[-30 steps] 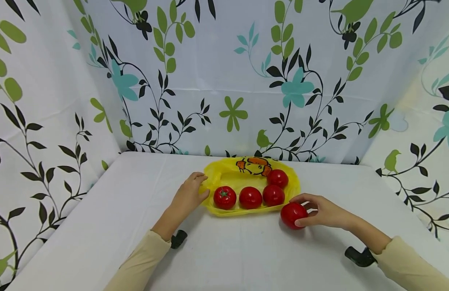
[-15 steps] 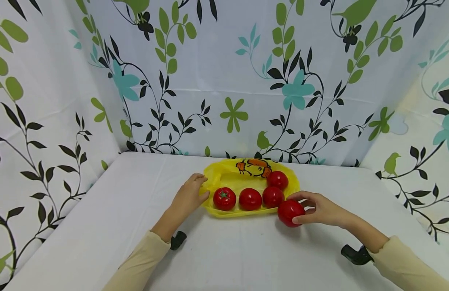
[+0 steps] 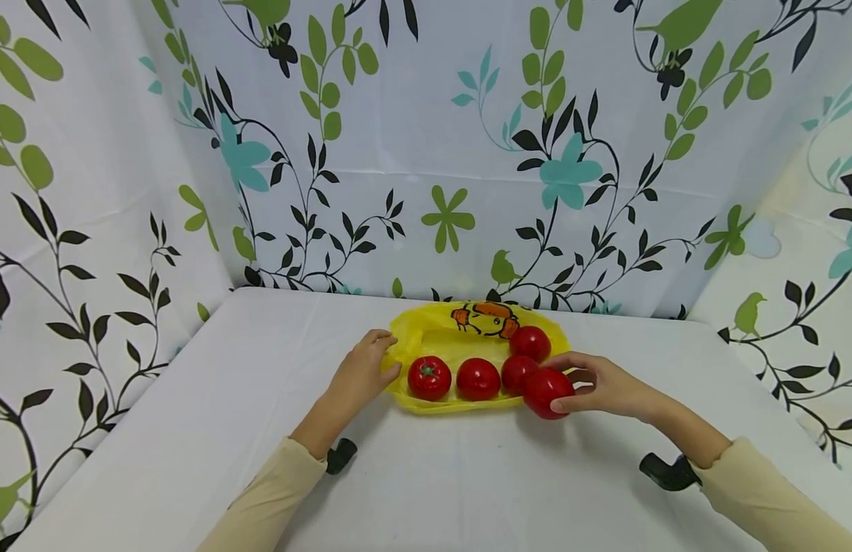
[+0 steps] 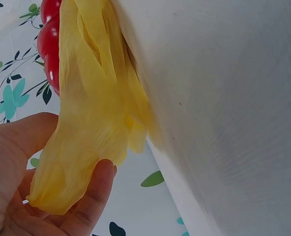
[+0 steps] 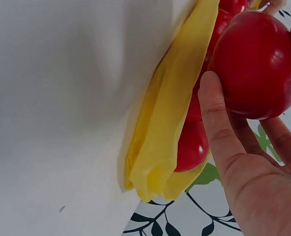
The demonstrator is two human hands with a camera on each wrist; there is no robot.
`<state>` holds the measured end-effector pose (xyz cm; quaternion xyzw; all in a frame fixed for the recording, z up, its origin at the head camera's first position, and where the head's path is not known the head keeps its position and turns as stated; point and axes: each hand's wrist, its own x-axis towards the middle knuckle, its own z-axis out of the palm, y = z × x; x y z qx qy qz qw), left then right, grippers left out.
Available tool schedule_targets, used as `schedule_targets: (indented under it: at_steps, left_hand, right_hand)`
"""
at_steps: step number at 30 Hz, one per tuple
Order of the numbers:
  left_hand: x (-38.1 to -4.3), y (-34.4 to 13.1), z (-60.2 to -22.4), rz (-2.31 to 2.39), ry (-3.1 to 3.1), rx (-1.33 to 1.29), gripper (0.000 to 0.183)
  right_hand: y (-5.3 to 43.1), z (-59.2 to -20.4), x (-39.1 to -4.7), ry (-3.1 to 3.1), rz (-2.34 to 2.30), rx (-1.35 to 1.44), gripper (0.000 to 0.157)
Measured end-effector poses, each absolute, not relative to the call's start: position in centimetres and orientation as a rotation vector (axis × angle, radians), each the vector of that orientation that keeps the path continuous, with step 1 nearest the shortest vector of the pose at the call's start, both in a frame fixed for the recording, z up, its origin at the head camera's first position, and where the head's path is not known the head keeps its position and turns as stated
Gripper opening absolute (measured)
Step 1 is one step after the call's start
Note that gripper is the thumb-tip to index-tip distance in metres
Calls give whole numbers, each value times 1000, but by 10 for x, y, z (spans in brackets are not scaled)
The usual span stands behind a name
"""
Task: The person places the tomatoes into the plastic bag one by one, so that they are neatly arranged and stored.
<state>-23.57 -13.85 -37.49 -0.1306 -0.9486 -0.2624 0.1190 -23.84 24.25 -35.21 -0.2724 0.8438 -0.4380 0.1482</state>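
A yellow plastic bag [image 3: 460, 409] with an orange duck print lies spread open on the white table. In it sit several red tomatoes: one with a green stem [image 3: 429, 378] at the left, a plain tomato [image 3: 478, 379] in the middle, another tomato [image 3: 530, 343] at the back right. My right hand [image 3: 601, 387] holds a tomato [image 5: 256, 66] between thumb and fingers at the bag's front right edge; it overlaps a tomato [image 3: 517, 374] in the bag. My left hand [image 3: 360, 372] curls its thumb and fingers round the bag's left end, which shows bunched in the left wrist view.
A white cloth covers the table [image 3: 426, 483]. Behind and at both sides hang curtains [image 3: 370, 169] printed with leaves and flowers. A black device [image 3: 341, 456] sits at the left wrist, and a similar black device [image 3: 669, 471] at the right.
My right hand has moved left and slightly up with its tomato, from beside the bag's front right corner to over its edge. My left hand stays at the bag's left end.
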Motion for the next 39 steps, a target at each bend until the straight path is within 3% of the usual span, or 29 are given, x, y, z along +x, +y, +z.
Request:
schedule_targets:
  at_steps: [39]
  left_hand:
    - [-236, -141, -377, -739, -2749, -414, 43]
  right_hand:
    - [208, -340, -266, 2535, -1441, -547, 61]
